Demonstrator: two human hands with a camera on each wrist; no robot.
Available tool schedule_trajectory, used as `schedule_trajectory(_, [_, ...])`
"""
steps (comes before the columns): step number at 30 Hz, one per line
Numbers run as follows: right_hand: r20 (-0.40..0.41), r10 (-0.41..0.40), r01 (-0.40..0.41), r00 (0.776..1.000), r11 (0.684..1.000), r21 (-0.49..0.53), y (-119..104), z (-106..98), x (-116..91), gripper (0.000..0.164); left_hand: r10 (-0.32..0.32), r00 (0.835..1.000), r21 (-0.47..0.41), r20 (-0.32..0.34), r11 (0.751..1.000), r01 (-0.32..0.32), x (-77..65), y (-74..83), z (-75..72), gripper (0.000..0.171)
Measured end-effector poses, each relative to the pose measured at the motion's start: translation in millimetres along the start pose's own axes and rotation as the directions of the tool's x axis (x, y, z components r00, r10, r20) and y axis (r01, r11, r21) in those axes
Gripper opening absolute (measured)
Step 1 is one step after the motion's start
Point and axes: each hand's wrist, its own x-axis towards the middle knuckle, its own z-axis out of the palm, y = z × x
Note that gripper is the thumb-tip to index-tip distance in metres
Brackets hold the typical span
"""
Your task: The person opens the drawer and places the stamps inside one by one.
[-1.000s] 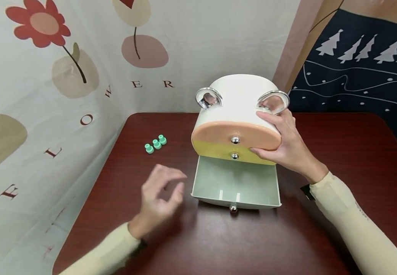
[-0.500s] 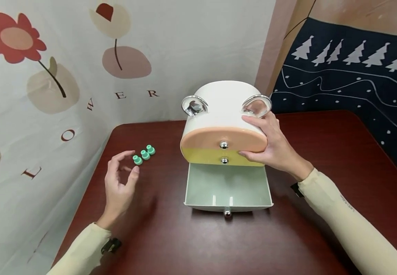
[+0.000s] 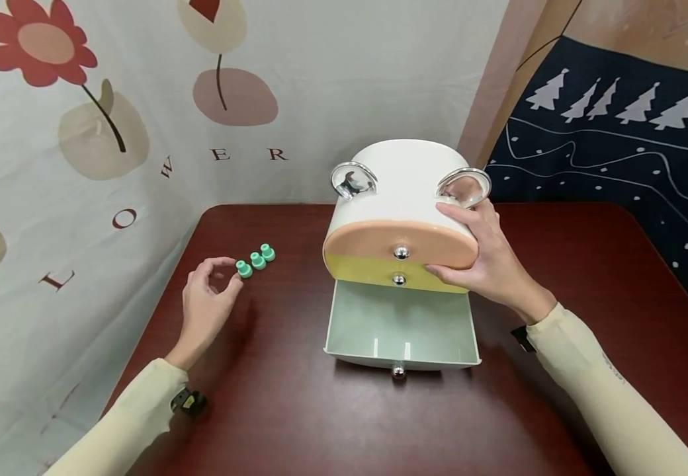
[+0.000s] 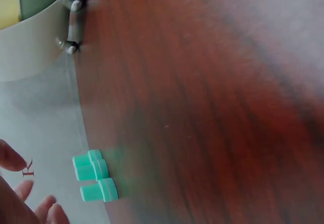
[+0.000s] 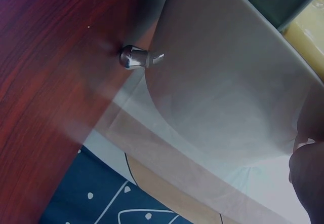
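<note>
My left hand [image 3: 204, 301] hovers over the left of the table, thumb and fingers spread beside the nearest of three small green pegs [image 3: 244, 269]. In the left wrist view, a gap separates the fingertips from the green pegs [image 4: 92, 191], which stand in a row. My right hand [image 3: 489, 254] grips a white mini drawer cabinet [image 3: 406, 185] at its right side, thumb on the front and fingers near the right silver ear. The cabinet's green bottom drawer [image 3: 403, 324] is pulled out, with nothing visible in it; the orange and yellow drawers above are closed.
The cabinet stands on a dark red wooden table [image 3: 296, 410]. Behind the table hang a pale flower-printed cloth [image 3: 344, 79] and a dark blue cloth [image 3: 606, 145] with white trees. A small silver knob [image 3: 399, 371] sticks out from the bottom drawer's front.
My left hand has moved left and away from the drawer to beside the green pegs. The right hand keeps its grip on the cabinet, and the bottom drawer stays out.
</note>
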Motion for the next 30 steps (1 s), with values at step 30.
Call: schedule_trajectory(30, [-0.014, 0.002, -0.002, 1.000, 1.000, -0.005, 1.8, 1.3, -3.9, 0.095, -0.111, 0.989, 0.165, 0.100, 0.982, 0.094, 24.6, -14.9, 12.6, 0.033])
